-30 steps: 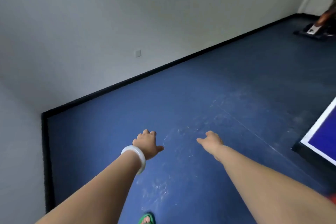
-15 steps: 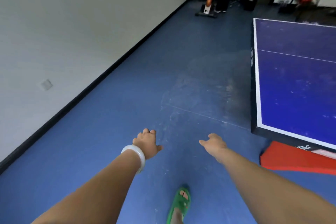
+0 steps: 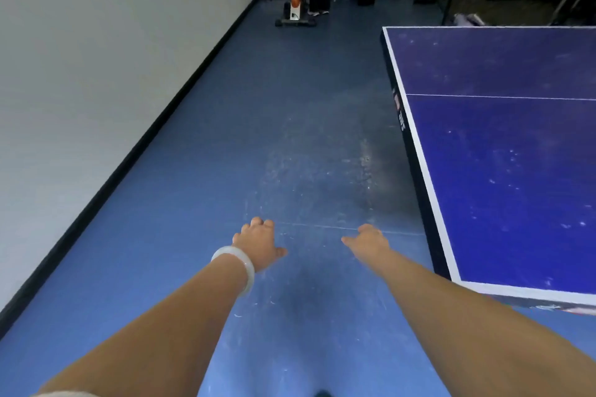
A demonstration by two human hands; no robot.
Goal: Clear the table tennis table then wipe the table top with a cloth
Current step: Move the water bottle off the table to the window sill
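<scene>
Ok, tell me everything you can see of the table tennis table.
The table tennis table fills the right of the view: a flat, dark blue top with white edge lines, one thin white line across it, and a black side rim bearing a small label. Pale specks dot the surface. No net, bat or ball shows on the visible part; its right side runs out of frame. The right hand hangs beside its near corner, clear of it.
</scene>
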